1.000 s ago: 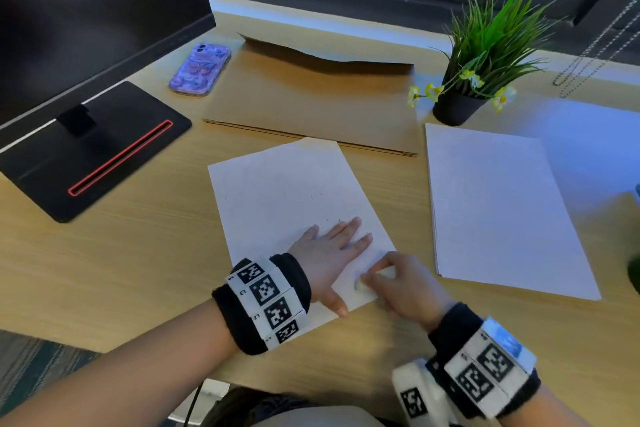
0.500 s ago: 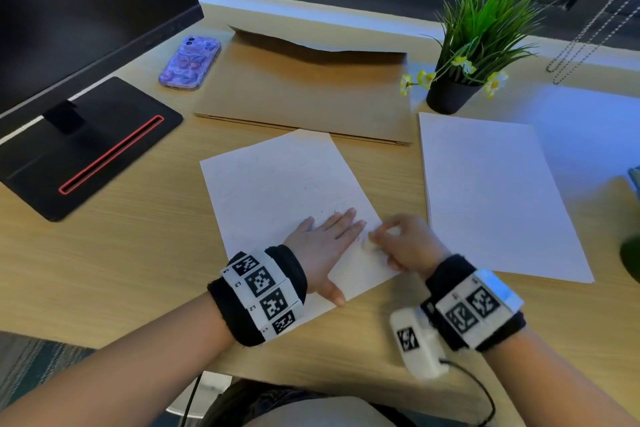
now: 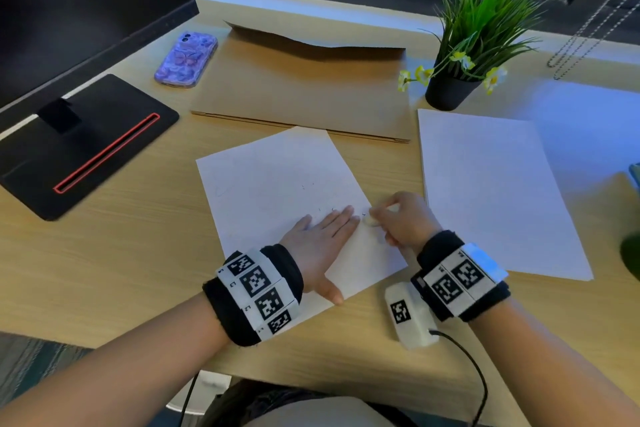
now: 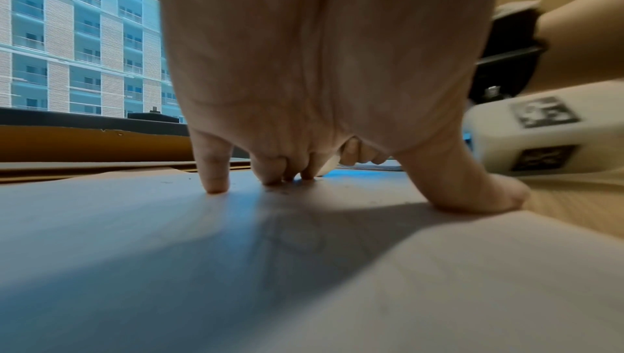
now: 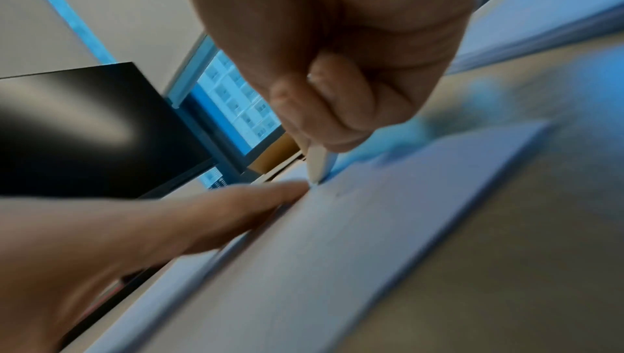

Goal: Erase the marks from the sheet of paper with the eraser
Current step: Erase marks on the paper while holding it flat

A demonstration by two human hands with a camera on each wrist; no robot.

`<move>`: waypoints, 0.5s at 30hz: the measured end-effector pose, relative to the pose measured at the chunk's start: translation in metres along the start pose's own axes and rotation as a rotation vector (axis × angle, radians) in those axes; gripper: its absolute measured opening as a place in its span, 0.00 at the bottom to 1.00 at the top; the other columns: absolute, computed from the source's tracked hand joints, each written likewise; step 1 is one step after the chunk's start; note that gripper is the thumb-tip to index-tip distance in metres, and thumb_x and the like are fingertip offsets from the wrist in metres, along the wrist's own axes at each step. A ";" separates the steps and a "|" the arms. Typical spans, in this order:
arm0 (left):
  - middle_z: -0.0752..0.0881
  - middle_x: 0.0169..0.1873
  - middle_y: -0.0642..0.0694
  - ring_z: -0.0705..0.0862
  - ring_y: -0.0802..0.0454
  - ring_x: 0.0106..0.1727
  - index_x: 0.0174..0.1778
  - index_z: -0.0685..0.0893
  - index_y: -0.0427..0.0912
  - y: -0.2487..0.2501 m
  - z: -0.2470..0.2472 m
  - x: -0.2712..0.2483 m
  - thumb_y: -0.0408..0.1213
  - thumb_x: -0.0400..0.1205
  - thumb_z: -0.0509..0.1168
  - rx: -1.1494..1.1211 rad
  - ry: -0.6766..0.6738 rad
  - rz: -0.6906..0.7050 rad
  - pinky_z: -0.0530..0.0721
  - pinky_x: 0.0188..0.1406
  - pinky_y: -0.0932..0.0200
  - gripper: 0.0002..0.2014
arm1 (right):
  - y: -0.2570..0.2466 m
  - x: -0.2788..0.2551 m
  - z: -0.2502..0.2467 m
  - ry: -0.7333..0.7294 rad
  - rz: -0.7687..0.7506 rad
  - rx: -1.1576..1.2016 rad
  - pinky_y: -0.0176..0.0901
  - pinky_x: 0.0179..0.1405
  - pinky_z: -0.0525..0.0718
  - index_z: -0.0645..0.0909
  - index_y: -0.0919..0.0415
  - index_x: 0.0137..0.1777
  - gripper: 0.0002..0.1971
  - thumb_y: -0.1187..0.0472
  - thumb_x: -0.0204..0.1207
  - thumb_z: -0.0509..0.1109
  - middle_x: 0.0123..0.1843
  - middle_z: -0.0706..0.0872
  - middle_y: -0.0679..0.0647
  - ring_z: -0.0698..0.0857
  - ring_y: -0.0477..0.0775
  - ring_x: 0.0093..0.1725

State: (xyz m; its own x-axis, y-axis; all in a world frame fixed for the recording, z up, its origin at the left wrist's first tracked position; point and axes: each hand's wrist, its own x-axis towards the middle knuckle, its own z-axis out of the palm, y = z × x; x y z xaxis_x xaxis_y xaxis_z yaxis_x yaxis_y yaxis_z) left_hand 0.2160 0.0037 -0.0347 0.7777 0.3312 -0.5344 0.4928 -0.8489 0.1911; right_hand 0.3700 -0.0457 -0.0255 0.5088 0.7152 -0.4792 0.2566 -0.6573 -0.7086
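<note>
The left hand (image 3: pixel 320 243) lies flat on the sheet of paper (image 3: pixel 277 180), with its fingers straight and spread a little, and it holds nothing; in the left wrist view the fingertips (image 4: pixel 216 185) and the thumb press down on the sheet. The right hand (image 3: pixel 403 218) is just beside the left fingertips, on their right side. Its fingers are curled and they pinch the eraser (image 3: pixel 372 221) between thumb and forefinger. The eraser is small, pale and off-white, and only a short end of it comes out from the fingers. In the right wrist view this end (image 5: pixel 317 164) looks thin and narrow, and its tip touches the paper next to the left forefinger.

The sheet is white and lies turned at an angle on the wooden desk (image 3: pixel 104 253), under both hands. Some faint small marks (image 3: pixel 318 209) are visible just beyond the left fingertips, and a few more further from the hands; they are too small to read.

To the right of the right hand lies a second white sheet (image 3: pixel 491 191). Beyond the hands there is a brown envelope (image 3: pixel 301 87), and beyond the right hand a potted plant (image 3: pixel 467 42). Far to the left of the left hand stand a monitor base (image 3: pixel 86 142) and a purple phone (image 3: pixel 186 59).
</note>
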 end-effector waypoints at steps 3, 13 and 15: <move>0.30 0.81 0.49 0.36 0.53 0.83 0.81 0.31 0.43 0.000 0.000 0.000 0.58 0.72 0.71 -0.014 0.004 -0.003 0.41 0.80 0.47 0.59 | 0.003 -0.017 0.011 -0.108 0.002 -0.095 0.34 0.18 0.75 0.76 0.62 0.52 0.09 0.56 0.79 0.67 0.33 0.80 0.54 0.78 0.48 0.22; 0.30 0.81 0.46 0.36 0.50 0.83 0.82 0.32 0.47 0.000 0.000 0.002 0.57 0.73 0.70 0.016 -0.002 0.021 0.44 0.80 0.44 0.57 | 0.008 -0.004 -0.006 0.015 0.032 0.040 0.29 0.13 0.70 0.76 0.63 0.50 0.08 0.58 0.79 0.68 0.31 0.79 0.54 0.75 0.47 0.22; 0.30 0.81 0.46 0.35 0.50 0.83 0.82 0.33 0.50 -0.002 0.001 0.000 0.57 0.73 0.70 0.014 -0.005 0.028 0.45 0.80 0.43 0.56 | 0.014 -0.009 -0.009 -0.049 0.034 0.083 0.33 0.15 0.71 0.77 0.64 0.49 0.08 0.58 0.79 0.68 0.28 0.79 0.55 0.74 0.47 0.21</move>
State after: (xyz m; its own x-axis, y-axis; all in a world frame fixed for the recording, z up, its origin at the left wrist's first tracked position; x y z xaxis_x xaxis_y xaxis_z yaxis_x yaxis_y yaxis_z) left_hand 0.2146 0.0049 -0.0362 0.7892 0.3055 -0.5328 0.4657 -0.8632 0.1949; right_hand 0.3766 -0.0634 -0.0262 0.4746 0.7047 -0.5274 0.1693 -0.6611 -0.7309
